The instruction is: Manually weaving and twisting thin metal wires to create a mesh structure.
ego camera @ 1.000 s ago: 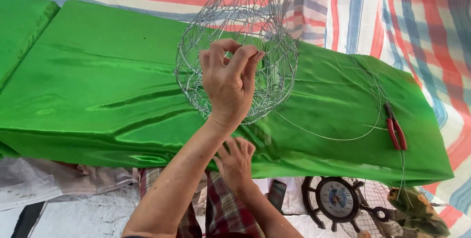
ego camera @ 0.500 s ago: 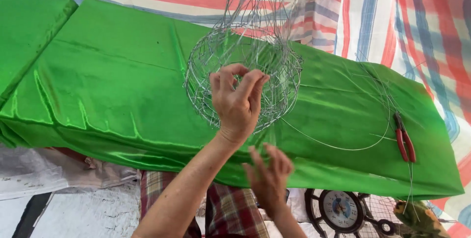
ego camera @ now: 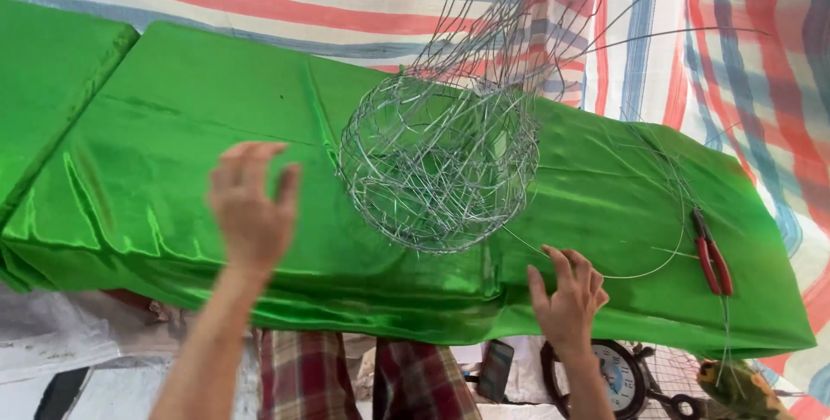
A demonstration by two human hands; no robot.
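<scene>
Head view: left hand (ego camera: 251, 208) and right hand (ego camera: 566, 299), fingers spread and released, flank wire basket (ego camera: 438, 165) on green-draped desk (ego camera: 173, 152).

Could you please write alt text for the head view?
A round wire basket sits on green cloth, loose wires rising from its top. The left hand and right hand are open, touching nothing. Red pliers lie at right.

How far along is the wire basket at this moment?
Done: the wire basket already has a round woven body, resting on the green cloth. In hand: nothing; the left hand hovers open beside it and the right hand rests open at the cloth's edge. Left: long loose wires stick up unwoven, and the red pliers lie unused.
</scene>
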